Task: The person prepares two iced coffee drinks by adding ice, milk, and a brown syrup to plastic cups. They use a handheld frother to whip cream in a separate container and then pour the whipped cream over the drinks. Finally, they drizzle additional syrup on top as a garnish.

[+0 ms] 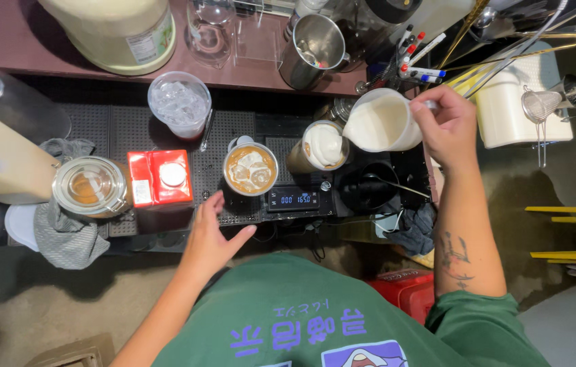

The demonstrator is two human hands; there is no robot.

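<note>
My right hand (445, 127) grips the handle of a white jug (383, 122) of cream, tilted toward a clear cup topped with white foam (320, 145). Left of it, a cup of iced coffee with milk swirls (250, 169) stands on a black digital scale (293, 199). My left hand (210, 234) hovers open just below and left of that coffee cup, holding nothing, fingers spread near the front edge of the black mat (125, 126).
A red carton (159, 177), a lidded glass jar (90, 187) on a grey cloth and a plastic cup of ice (179, 103) stand to the left. A steel pitcher (313, 49), markers and a white bucket (517, 109) with a strainer sit at the back and right.
</note>
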